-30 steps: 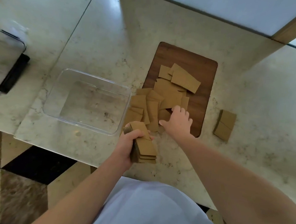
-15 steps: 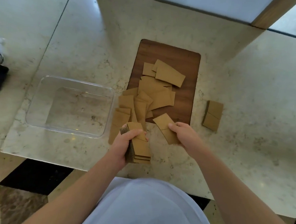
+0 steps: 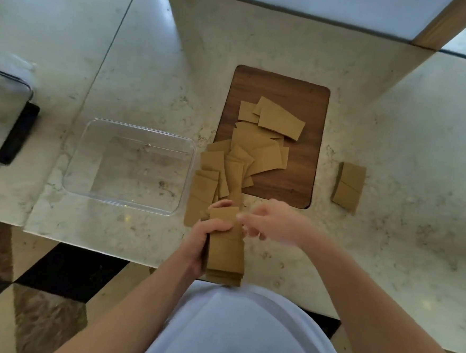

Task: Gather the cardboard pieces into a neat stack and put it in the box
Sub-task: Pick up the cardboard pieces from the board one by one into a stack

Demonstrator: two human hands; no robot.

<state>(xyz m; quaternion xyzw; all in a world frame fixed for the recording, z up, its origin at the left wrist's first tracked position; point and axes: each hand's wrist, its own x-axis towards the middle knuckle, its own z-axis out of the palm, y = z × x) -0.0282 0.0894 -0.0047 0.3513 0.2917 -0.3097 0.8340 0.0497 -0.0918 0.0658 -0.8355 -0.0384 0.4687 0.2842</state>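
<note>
Gripping cardboard stack (image 3: 225, 247), left hand (image 3: 204, 239) fingers clamped, right hand (image 3: 274, 223) fingers relaxed beside it

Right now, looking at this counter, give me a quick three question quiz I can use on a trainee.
1. True or false: the clear box already holds cardboard pieces.
2. Multiple choice: the stack is gripped by A) the left hand, B) the right hand, C) neither hand.
3. Fill in: away from the loose pile, a small separate group of pieces lies on the marble counter to the ___ of the wooden board.

Key: 1 false, the box holds nothing. 2 A, the left hand grips the stack while the right hand is beside its top, fingers relaxed and holding nothing. 3 right.
</note>
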